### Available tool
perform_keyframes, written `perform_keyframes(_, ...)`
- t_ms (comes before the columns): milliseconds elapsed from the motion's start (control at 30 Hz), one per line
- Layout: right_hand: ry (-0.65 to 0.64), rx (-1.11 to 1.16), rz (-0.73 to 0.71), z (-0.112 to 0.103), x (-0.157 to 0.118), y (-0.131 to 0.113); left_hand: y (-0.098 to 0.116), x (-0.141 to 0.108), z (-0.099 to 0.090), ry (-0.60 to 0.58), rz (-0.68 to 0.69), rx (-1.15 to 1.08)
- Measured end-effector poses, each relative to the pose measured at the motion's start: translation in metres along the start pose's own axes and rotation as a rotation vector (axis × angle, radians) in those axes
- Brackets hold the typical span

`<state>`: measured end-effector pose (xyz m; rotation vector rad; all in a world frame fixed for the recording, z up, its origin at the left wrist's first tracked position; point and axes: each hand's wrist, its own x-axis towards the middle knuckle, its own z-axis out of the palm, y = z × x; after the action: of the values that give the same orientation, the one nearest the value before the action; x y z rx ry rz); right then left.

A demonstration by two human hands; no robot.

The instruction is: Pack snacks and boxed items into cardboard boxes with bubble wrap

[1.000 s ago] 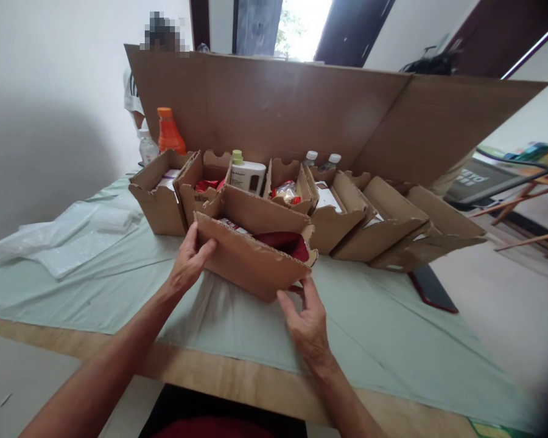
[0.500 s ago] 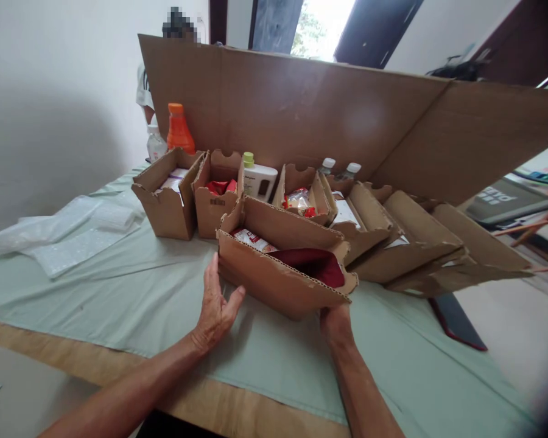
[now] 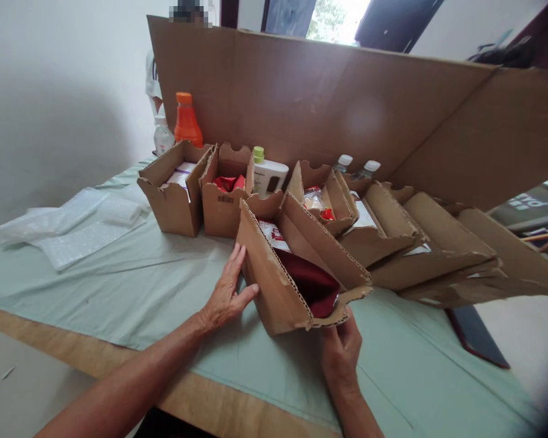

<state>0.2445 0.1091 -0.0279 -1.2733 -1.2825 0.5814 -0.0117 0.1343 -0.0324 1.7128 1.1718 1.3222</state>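
Note:
A narrow open cardboard box (image 3: 267, 286) stands at an angle on the cloth in front of me. Inside it lie a dark red pouch (image 3: 307, 281) and a white packet with red print (image 3: 274, 235). My left hand (image 3: 228, 295) rests against the box's left side, fingers stretched out and thumb apart. At the near right end, my right hand (image 3: 342, 350) grips the box by its lower edge; some of its fingers are hidden behind the cardboard.
Behind stands a row of similar boxes (image 3: 176, 210), several leaning right. A white bottle with a green cap (image 3: 270, 176), an orange bottle (image 3: 188, 125) and clear bottles stand near a tall cardboard panel (image 3: 301, 91). Bubble wrap (image 3: 86, 225) lies left. A person is partly visible beyond the panel.
The box has turned, its near end swinging toward me and its far end pointing more away. My right hand has moved with that end; my left hand stays against its side. The view has shifted slightly.

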Motion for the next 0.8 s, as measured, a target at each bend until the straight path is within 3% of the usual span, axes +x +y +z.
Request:
perform_keyframes(167, -0.029, -0.060, -0.008, 0.000, -0.013, -0.008, 0.003, 0.000, -0.005, -0.021, -0.019, -0.103)
perform_keyframes(467, -0.085, -0.141, -0.064, 0.005, -0.017, -0.014, 0.008, 0.009, -0.011, -0.038, 0.003, -0.100)
perform_keyframes(800, -0.171, -0.172, -0.086, 0.020, -0.019, -0.027, -0.001, 0.030, -0.028, -0.081, -0.021, -0.188)
